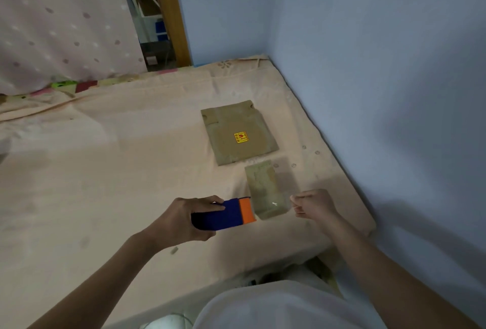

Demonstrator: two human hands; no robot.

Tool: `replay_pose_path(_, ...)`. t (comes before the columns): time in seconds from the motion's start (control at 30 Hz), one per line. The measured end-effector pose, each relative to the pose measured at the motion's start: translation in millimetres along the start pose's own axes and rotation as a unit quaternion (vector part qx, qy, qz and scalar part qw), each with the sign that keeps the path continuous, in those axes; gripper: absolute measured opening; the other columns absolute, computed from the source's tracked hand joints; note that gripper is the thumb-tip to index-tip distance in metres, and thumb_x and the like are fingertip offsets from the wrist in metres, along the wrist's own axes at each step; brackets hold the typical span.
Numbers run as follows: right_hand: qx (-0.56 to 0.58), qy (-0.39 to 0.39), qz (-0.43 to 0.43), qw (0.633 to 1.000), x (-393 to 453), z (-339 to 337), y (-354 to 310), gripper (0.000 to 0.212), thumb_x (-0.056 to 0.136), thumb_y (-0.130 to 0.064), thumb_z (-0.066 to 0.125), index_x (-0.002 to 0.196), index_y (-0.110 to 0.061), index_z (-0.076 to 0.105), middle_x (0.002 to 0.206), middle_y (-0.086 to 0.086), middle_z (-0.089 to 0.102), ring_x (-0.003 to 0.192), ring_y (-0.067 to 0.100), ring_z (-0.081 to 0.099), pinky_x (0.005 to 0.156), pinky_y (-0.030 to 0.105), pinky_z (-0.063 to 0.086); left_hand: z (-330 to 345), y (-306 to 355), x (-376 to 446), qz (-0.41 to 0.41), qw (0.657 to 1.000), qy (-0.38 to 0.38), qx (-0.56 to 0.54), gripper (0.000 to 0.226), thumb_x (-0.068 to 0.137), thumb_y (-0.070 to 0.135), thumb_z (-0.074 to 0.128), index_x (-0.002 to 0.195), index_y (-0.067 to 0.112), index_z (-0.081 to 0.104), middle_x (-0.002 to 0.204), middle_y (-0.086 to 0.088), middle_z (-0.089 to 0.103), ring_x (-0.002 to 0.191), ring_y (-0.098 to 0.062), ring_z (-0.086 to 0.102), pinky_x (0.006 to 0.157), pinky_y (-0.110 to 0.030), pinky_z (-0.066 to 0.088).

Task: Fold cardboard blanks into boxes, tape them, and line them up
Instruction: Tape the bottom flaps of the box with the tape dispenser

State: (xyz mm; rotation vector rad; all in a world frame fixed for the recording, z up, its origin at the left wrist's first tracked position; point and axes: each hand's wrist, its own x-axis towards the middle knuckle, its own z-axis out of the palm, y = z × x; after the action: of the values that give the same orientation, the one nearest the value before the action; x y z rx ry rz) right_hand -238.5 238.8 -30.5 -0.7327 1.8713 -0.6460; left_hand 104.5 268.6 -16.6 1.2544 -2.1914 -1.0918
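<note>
A person standing at the edge of a bed [131,170] covered in a pale peach sheet draws a length of clear tape [271,197] from a blue-and-orange tape dispenser [223,214]. The left hand [189,219] is wrapped around the dispenser's blue body, orange end pointing right, its long axis running left to right. The right hand [314,206] pinches the tape's free end, and the strip stretches taut between the two hands, just above the sheet. Beyond the hands, a flat cardboard blank [238,132] lies on the sheet near the blue wall [381,65], its long axis running away from the camera, slightly skewed, a small yellow label [241,137] facing up. It appears unfolded, and no finished box is in view, so the job looks to be at an early stage: folding, taping and lining up all seem to lie ahead.
</note>
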Motion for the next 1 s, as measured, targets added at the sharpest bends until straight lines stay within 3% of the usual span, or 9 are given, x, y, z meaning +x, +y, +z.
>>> replay_pose_path(0.1, -0.080, 0.018, -0.026, 0.996, 1, 3, 1, 0.008, 0.088, -0.024, 0.077, 0.090, -0.016, 0.079, 0.093, 0.001, 0.075, 0.094, 0.024, 0.069, 0.091, 0.037, 0.057, 5, -7, 2, 0.002, 1.000, -0.004, 0.012, 0.062, 0.074, 0.017, 0.087, 0.131, 0.028, 0.064, 0.135, 0.022, 0.056, 0.119, 0.002, 0.055, 0.087, -0.018, 0.056)
replay_pose_path(0.23, -0.105, 0.035, -0.021, 0.994, 4, 5, -2, 0.026, 0.087, -0.028, 0.076, 0.108, -0.013, 0.078, 0.117, 0.005, 0.073, 0.116, 0.026, 0.064, 0.095, 0.029, 0.049, 10, -11, 6, 0.001, 1.000, -0.001, 0.031, 0.064, 0.074, 0.017, 0.087, 0.132, 0.026, 0.063, 0.135, 0.020, 0.056, 0.118, 0.000, 0.057, 0.087, -0.017, 0.055)
replay_pose_path(0.43, -0.077, 0.030, 0.010, 0.997, 13, 12, 1, 0.026, 0.078, -0.029, 0.083, 0.095, -0.011, 0.080, 0.091, 0.009, 0.077, 0.094, 0.029, 0.072, 0.091, 0.040, 0.058, 12, -17, 9, 0.002, 1.000, 0.004, 0.022, 0.062, 0.073, 0.019, 0.088, 0.131, 0.025, 0.064, 0.134, 0.021, 0.057, 0.117, 0.001, 0.058, 0.088, -0.018, 0.055)
replay_pose_path(0.6, -0.110, 0.002, -0.019, 0.994, 17, 11, 1, 0.011, 0.081, -0.026, 0.082, 0.078, -0.018, 0.077, 0.084, 0.007, 0.076, 0.089, 0.025, 0.072, 0.092, 0.039, 0.057, 8, -25, 13, 0.001, 1.000, -0.002, 0.028, 0.061, 0.074, 0.021, 0.087, 0.130, 0.025, 0.065, 0.133, 0.022, 0.057, 0.115, 0.001, 0.059, 0.087, -0.018, 0.055)
replay_pose_path(0.7, -0.135, -0.002, -0.036, 0.990, 20, 10, -1, 0.025, 0.081, -0.024, 0.083, 0.061, -0.024, 0.067, 0.081, 0.009, 0.076, 0.089, 0.026, 0.073, 0.092, 0.040, 0.057, 8, -28, 16, 0.006, 0.999, -0.012, 0.030, 0.061, 0.075, 0.022, 0.087, 0.131, 0.024, 0.064, 0.134, 0.021, 0.057, 0.114, 0.001, 0.060, 0.087, -0.016, 0.055)
replay_pose_path(0.87, -0.149, 0.009, -0.037, 0.988, 20, 8, -2, 0.008, 0.079, -0.023, 0.083, 0.077, -0.018, 0.077, 0.085, 0.005, 0.076, 0.089, 0.022, 0.071, 0.086, 0.031, 0.056, 9, -34, 21, 0.008, 0.999, -0.027, 0.032, 0.060, 0.075, 0.021, 0.086, 0.130, 0.027, 0.065, 0.134, 0.021, 0.057, 0.113, 0.000, 0.060, 0.087, -0.016, 0.055)
replay_pose_path(1.0, -0.148, 0.006, -0.053, 0.988, 17, 6, -1, 0.021, 0.081, -0.022, 0.081, 0.064, -0.026, 0.070, 0.076, -0.001, 0.074, 0.085, 0.019, 0.071, 0.081, 0.029, 0.055, 11, -37, 20, 0.004, 0.999, -0.026, 0.024, 0.061, 0.075, 0.020, 0.086, 0.131, 0.028, 0.065, 0.135, 0.022, 0.057, 0.114, 0.000, 0.060, 0.087, -0.018, 0.055)
